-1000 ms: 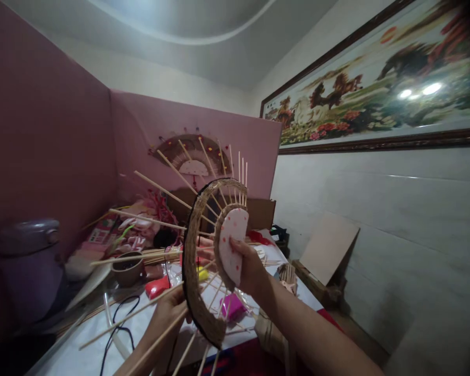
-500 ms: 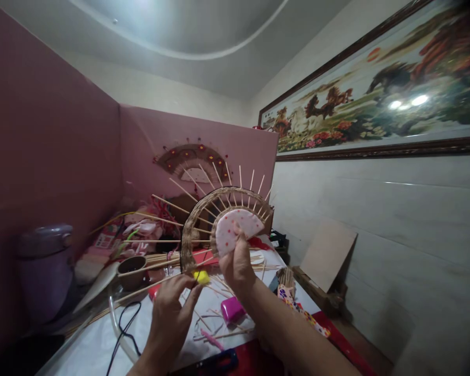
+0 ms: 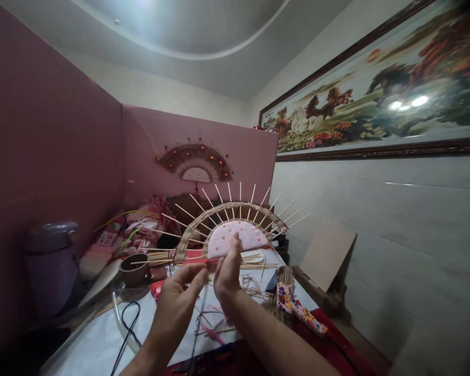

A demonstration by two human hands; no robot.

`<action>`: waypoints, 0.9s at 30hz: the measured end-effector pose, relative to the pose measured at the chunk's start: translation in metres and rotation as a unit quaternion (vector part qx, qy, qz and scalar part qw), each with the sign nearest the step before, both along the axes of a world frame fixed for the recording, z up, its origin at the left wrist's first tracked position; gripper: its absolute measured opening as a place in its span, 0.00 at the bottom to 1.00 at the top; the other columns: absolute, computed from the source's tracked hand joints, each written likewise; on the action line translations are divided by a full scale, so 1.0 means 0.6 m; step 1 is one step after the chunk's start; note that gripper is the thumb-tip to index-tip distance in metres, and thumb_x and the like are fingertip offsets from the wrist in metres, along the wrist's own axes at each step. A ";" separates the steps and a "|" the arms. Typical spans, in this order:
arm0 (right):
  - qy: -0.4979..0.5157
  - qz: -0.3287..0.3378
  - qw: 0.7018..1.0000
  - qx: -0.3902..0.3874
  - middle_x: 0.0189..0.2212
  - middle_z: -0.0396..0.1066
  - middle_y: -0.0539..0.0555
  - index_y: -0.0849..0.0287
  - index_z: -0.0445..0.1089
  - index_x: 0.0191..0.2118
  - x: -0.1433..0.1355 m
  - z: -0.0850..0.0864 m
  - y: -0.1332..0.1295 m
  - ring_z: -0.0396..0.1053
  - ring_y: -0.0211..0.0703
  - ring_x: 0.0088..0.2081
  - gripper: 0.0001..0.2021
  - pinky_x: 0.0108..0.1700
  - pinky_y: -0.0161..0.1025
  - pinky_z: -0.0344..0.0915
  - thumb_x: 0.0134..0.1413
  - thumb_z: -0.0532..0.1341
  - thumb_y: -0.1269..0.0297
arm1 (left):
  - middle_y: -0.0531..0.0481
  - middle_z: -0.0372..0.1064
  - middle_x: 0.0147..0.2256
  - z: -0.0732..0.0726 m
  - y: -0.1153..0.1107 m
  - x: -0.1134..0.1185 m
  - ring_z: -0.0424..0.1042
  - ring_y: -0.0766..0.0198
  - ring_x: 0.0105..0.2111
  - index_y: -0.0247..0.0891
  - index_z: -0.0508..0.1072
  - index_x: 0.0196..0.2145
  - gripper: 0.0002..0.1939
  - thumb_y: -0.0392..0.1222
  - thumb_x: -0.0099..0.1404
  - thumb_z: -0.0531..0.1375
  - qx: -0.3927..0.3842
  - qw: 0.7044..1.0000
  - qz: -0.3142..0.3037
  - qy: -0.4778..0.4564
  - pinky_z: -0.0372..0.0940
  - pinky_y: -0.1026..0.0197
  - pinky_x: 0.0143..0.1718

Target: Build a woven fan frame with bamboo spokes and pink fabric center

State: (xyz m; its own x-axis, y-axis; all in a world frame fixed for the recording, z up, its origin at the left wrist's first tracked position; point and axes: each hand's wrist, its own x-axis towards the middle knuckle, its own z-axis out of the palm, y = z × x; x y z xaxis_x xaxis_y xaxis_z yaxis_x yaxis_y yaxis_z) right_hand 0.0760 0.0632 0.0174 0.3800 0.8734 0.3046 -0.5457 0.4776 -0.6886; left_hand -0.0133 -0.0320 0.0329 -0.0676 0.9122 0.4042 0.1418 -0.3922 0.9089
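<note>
A pink partition (image 3: 62, 151) walls in my worktop (image 3: 102, 339), and a finished fan (image 3: 195, 163) hangs on it. A long framed painting (image 3: 376, 99) runs along the wall to my right. On the worktop lie loose sticks (image 3: 164, 257), a brown bowl (image 3: 135, 267) and a black cable (image 3: 127, 326). I hold a half-woven fan (image 3: 235, 219) upright above the worktop, its sticks spreading outward. My right hand (image 3: 227, 271) is closed on the fan's spotted pink base (image 3: 237, 240), thumb pressed on its face. My left hand (image 3: 178, 300) is half open just beside it, fingertips (image 3: 198, 274) pinched near the fan's lower left edge; I cannot tell what they grip.
</note>
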 end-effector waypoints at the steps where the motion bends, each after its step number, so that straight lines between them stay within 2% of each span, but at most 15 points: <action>1: 0.007 -0.012 1.000 -0.014 0.57 0.60 0.56 0.59 0.59 0.56 0.003 -0.002 0.004 0.55 0.43 0.59 0.30 0.58 0.44 0.54 0.54 0.49 0.44 | 0.50 0.68 0.27 0.006 -0.001 -0.007 0.67 0.61 0.29 0.38 0.72 0.28 0.10 0.48 0.58 0.58 0.060 0.997 0.052 0.025 0.61 0.61 0.29; 3: 0.020 -0.033 0.999 -0.032 0.57 0.59 0.56 0.60 0.60 0.55 0.012 0.000 0.013 0.56 0.43 0.58 0.29 0.58 0.43 0.54 0.53 0.51 0.45 | 0.50 0.68 0.30 0.021 -0.008 -0.024 0.67 0.62 0.32 0.39 0.69 0.24 0.09 0.45 0.58 0.60 0.172 0.973 0.141 0.067 0.60 0.61 0.33; 4: 0.017 -0.038 0.999 -0.025 0.57 0.60 0.57 0.61 0.60 0.55 0.018 0.004 0.016 0.57 0.43 0.58 0.30 0.58 0.43 0.54 0.53 0.51 0.45 | 0.51 0.67 0.31 0.028 -0.013 -0.032 0.67 0.62 0.33 0.39 0.68 0.23 0.09 0.44 0.57 0.61 0.202 0.960 0.179 0.067 0.60 0.62 0.33; 6: 0.012 -0.046 0.999 -0.012 0.57 0.60 0.57 0.62 0.60 0.55 0.030 0.013 0.023 0.59 0.43 0.57 0.30 0.58 0.42 0.53 0.53 0.51 0.45 | 0.52 0.67 0.33 0.036 -0.019 -0.042 0.66 0.64 0.31 0.40 0.68 0.26 0.07 0.44 0.55 0.62 0.223 0.943 0.244 0.037 0.61 0.63 0.33; 7: 0.010 -0.049 0.999 -0.007 0.57 0.60 0.57 0.61 0.59 0.56 0.034 0.017 0.024 0.59 0.43 0.56 0.30 0.58 0.42 0.53 0.53 0.52 0.45 | 0.53 0.67 0.32 0.036 -0.019 -0.044 0.66 0.65 0.30 0.40 0.68 0.28 0.08 0.44 0.54 0.63 0.205 0.947 0.249 0.012 0.61 0.63 0.31; 8: 0.007 -0.051 0.999 -0.004 0.57 0.60 0.57 0.61 0.59 0.56 0.036 0.020 0.024 0.59 0.43 0.57 0.30 0.58 0.42 0.53 0.53 0.52 0.45 | 0.53 0.68 0.30 0.034 -0.018 -0.042 0.66 0.65 0.27 0.40 0.69 0.28 0.09 0.45 0.53 0.64 0.173 0.958 0.229 -0.017 0.60 0.64 0.29; 9: 0.004 -0.053 0.999 -0.004 0.57 0.59 0.57 0.61 0.59 0.56 0.036 0.022 0.023 0.58 0.43 0.57 0.30 0.58 0.42 0.52 0.53 0.52 0.46 | 0.53 0.68 0.26 0.030 -0.014 -0.038 0.65 0.66 0.25 0.38 0.70 0.27 0.09 0.45 0.52 0.64 0.125 0.974 0.178 -0.055 0.60 0.65 0.27; 11: -0.001 -0.052 0.999 -0.006 0.58 0.59 0.56 0.60 0.60 0.56 0.031 0.022 0.016 0.55 0.43 0.58 0.30 0.60 0.41 0.50 0.53 0.52 0.46 | 0.53 0.66 0.19 0.018 -0.004 -0.024 0.62 0.69 0.20 0.36 0.70 0.21 0.12 0.46 0.51 0.65 0.009 0.990 0.022 -0.139 0.57 0.67 0.22; 12: -0.003 -0.049 0.999 -0.010 0.58 0.59 0.56 0.60 0.60 0.55 0.026 0.021 0.011 0.54 0.43 0.59 0.29 0.60 0.42 0.49 0.53 0.51 0.46 | 0.53 0.67 0.18 0.012 0.002 -0.015 0.61 0.70 0.18 0.35 0.69 0.19 0.13 0.46 0.52 0.65 -0.049 0.977 -0.058 -0.198 0.55 0.67 0.20; 14: -0.006 -0.040 0.999 -0.020 0.56 0.60 0.57 0.61 0.62 0.53 0.018 0.017 0.001 0.55 0.43 0.58 0.29 0.60 0.42 0.50 0.52 0.51 0.45 | 0.50 0.68 0.17 0.003 0.011 -0.001 0.62 0.68 0.16 0.35 0.66 0.17 0.16 0.49 0.53 0.63 -0.103 0.953 -0.130 -0.254 0.55 0.66 0.17; 17: -0.007 -0.030 0.999 -0.032 0.55 0.63 0.57 0.61 0.63 0.52 0.013 0.011 -0.006 0.58 0.44 0.56 0.28 0.58 0.44 0.53 0.52 0.52 0.44 | 0.47 0.71 0.21 -0.002 0.015 0.010 0.68 0.65 0.20 0.34 0.68 0.20 0.14 0.47 0.54 0.62 -0.137 0.927 -0.170 -0.305 0.60 0.65 0.20; 21: -0.007 -0.046 0.999 -0.029 0.54 0.64 0.55 0.60 0.65 0.50 0.022 0.007 -0.004 0.58 0.41 0.56 0.26 0.59 0.41 0.51 0.52 0.54 0.46 | 0.49 0.71 0.23 -0.005 0.016 0.007 0.69 0.68 0.22 0.32 0.71 0.24 0.06 0.38 0.53 0.63 -0.144 0.911 -0.177 -0.344 0.64 0.67 0.25; 24: -0.006 -0.053 0.998 -0.027 0.54 0.63 0.55 0.60 0.65 0.49 0.025 0.006 -0.003 0.57 0.39 0.57 0.24 0.59 0.39 0.51 0.52 0.54 0.48 | 0.51 0.69 0.20 -0.013 0.022 0.007 0.67 0.69 0.20 0.33 0.70 0.22 0.05 0.35 0.53 0.62 -0.156 0.903 -0.170 -0.361 0.63 0.68 0.23; 27: -0.010 -0.042 0.999 -0.031 0.50 0.67 0.54 0.60 0.66 0.47 0.021 0.009 -0.011 0.62 0.41 0.53 0.23 0.55 0.40 0.57 0.53 0.53 0.47 | 0.47 0.70 0.20 -0.018 0.028 0.014 0.68 0.68 0.19 0.31 0.71 0.22 0.04 0.33 0.53 0.62 -0.202 0.893 -0.182 -0.358 0.64 0.68 0.20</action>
